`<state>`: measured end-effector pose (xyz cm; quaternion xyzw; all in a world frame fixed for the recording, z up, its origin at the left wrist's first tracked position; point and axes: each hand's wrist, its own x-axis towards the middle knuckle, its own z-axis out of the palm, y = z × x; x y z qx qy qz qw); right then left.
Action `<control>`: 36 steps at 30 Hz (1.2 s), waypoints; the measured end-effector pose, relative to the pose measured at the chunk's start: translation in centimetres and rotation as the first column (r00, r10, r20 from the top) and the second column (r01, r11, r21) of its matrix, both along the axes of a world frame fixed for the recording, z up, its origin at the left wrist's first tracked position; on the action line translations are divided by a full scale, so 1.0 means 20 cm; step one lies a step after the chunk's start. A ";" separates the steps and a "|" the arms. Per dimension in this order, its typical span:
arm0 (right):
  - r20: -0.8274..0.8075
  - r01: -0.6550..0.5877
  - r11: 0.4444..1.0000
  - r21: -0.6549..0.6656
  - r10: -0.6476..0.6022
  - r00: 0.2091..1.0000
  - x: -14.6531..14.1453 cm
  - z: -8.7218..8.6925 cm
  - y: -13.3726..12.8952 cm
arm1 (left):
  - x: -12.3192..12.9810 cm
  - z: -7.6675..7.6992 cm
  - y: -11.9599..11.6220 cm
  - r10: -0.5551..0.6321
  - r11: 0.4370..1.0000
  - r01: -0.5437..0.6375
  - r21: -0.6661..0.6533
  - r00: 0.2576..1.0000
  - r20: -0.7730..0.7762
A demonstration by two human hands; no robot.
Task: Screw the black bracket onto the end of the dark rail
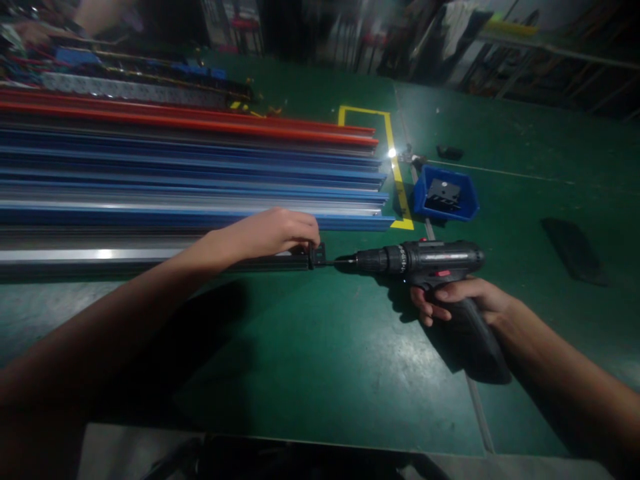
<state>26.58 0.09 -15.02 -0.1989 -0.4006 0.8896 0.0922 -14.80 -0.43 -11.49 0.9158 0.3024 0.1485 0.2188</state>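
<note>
My right hand (pixel 455 300) is wrapped round the grip of a black cordless drill (pixel 430 257), which lies level and points left. The drill's thin bit reaches a small black end bracket (pixel 318 255) at the end of a dark metal rail (pixel 270 263); whether the tip sits in a screw is too small to tell. My left hand (pixel 287 230) is closed at that rail end, its fingertips pressed on the bracket. Beyond it lie several blue rails (pixel 350 221) and a red rail (pixel 320 127), side by side.
A blue bin (pixel 473 200) holding dark plates stands beyond the drill. Yellow tape (pixel 403 207) marks the green table (pixel 320 373). A dark flat object (pixel 573 248) lies at the right, a small black piece (pixel 450 152) behind the bin. Another person's arm (pixel 95 17) shows at the upper left.
</note>
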 end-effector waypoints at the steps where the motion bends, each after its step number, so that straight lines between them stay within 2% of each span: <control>1: 0.009 0.001 1.000 0.000 -0.001 1.000 0.00 0.00 0.00 | 0.00 0.00 0.00 0.001 1.000 -0.001 -0.003 1.000 -0.002; 23: 0.015 0.008 1.000 0.002 -0.008 1.000 0.01 -0.01 -0.01 | 0.00 0.01 0.00 0.004 1.000 -0.004 -0.027 1.000 -0.001; 36: -0.013 -0.037 0.999 0.037 0.037 0.999 0.00 0.00 0.01 | 0.00 0.01 -0.01 0.003 1.000 -0.003 -0.017 1.000 -0.001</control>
